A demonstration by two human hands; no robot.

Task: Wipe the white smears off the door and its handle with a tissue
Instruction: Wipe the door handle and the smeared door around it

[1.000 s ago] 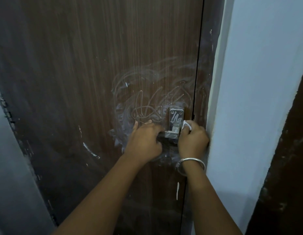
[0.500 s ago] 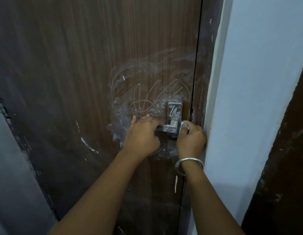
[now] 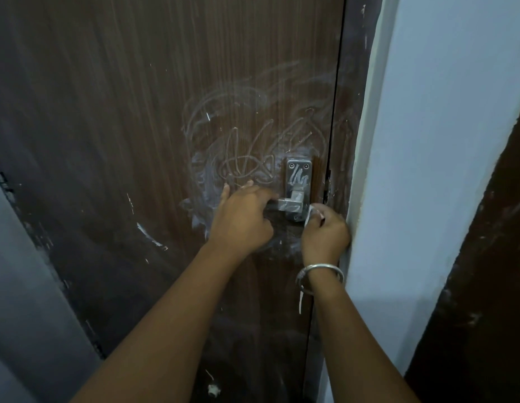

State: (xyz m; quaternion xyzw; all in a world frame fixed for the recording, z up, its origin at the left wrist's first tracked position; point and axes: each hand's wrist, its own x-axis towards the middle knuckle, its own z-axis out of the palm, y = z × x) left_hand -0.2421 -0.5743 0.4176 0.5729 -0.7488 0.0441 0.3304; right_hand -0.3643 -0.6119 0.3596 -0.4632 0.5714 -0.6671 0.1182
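Note:
A dark brown wooden door fills the view, with white smears swirled above and left of its metal handle. White scribbles also mark the handle plate. My left hand grips the lever of the handle from the left. My right hand is closed around a white tissue, pressed at the lower right corner of the handle plate beside the door edge. A silver bangle sits on my right wrist.
A pale blue-white wall stands right of the door frame, close to my right hand. A grey surface lies at the lower left. Another dark panel is at the far right. White flecks dot the lower door.
My right hand with the tissue has slid down from the lever's joint to the bottom right of the handle plate. My left hand stays on the lever.

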